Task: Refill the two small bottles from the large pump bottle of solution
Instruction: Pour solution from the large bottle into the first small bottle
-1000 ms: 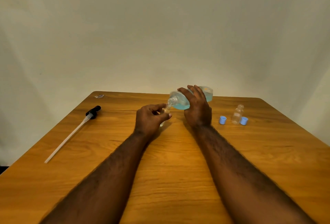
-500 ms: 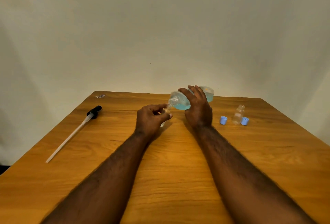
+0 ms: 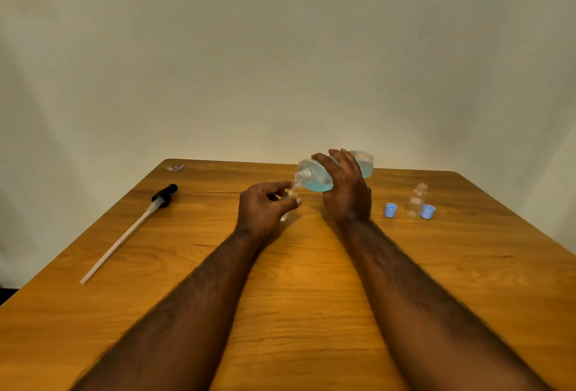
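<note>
My right hand (image 3: 346, 191) grips the large clear bottle (image 3: 314, 177) of blue solution, tipped on its side with its open neck pointing left and down. My left hand (image 3: 263, 208) is closed around a small clear bottle (image 3: 291, 194), mostly hidden by my fingers, with its mouth right under the large bottle's neck. A second small bottle (image 3: 416, 200) stands upright and uncapped at the right, between two blue caps (image 3: 390, 210) (image 3: 428, 211).
The black pump head with its long white dip tube (image 3: 124, 231) lies at the left of the wooden table (image 3: 296, 281). A small scrap (image 3: 175, 167) rests near the far left corner. A plain wall stands behind.
Both hands hold almost the same pose; the large bottle stays tipped over the small one with only a slight shift.
</note>
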